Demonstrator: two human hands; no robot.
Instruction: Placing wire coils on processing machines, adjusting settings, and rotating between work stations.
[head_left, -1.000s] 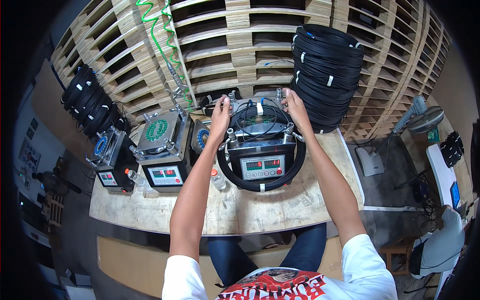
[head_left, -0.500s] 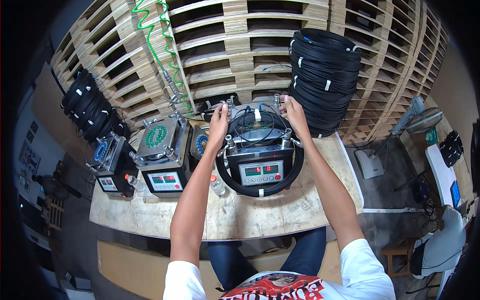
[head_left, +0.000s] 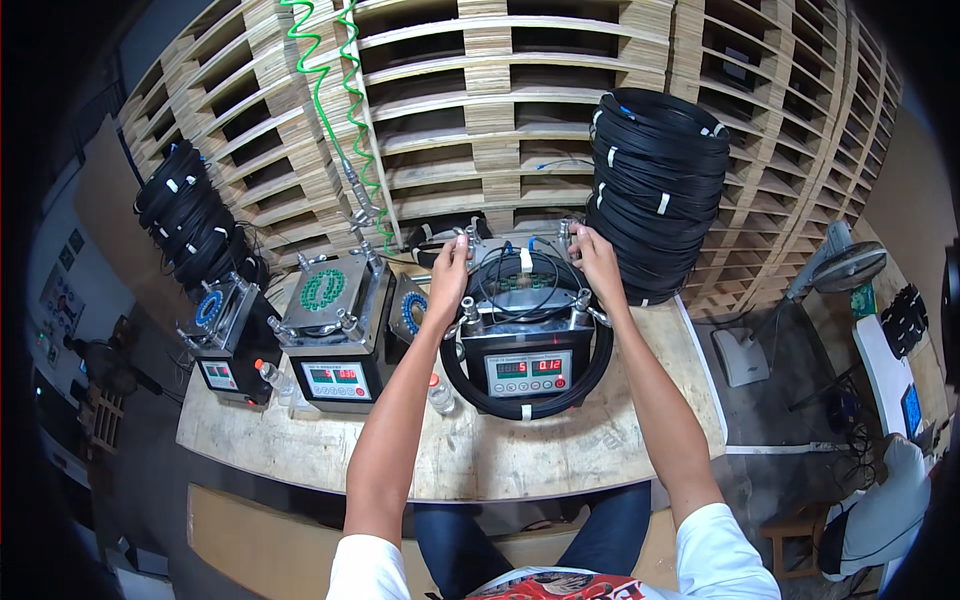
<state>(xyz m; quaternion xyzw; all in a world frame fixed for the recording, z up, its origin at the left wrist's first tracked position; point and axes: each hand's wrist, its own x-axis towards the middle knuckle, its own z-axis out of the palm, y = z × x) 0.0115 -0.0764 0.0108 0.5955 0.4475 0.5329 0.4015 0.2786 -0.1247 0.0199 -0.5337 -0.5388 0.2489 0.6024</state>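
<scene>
In front of me is a black, box-shaped polishing machine (head_left: 470, 370) with a lit display panel (head_left: 528, 373) and a metal top. A coil of black cable (head_left: 600, 375) rings the machine, and its thin loops and blue-tipped ends lie over the top plate. My left hand (head_left: 452, 275) is closed at the rear left metal clamp post (head_left: 474, 237). Around the rear right clamp post (head_left: 564, 236) my right hand (head_left: 597, 262) has its fingers curled. Two front clamp posts (head_left: 580, 303) stand untouched. My fingers partly hide the rear posts.
Two similar machines (head_left: 330, 335) (head_left: 222, 345) stand left, with small bottles (head_left: 441, 397) (head_left: 272, 376) nearby. Tall stacks of black cable coils (head_left: 655, 200) (head_left: 190, 220) rise at both sides. Behind are wooden pallets (head_left: 490, 110) and green spiral hoses (head_left: 318, 75). A fan (head_left: 845, 265) stands right.
The whole scene sits lower in the picture. Both hands remain at the rear clamp posts. The digits on the right of the machine's display have changed.
</scene>
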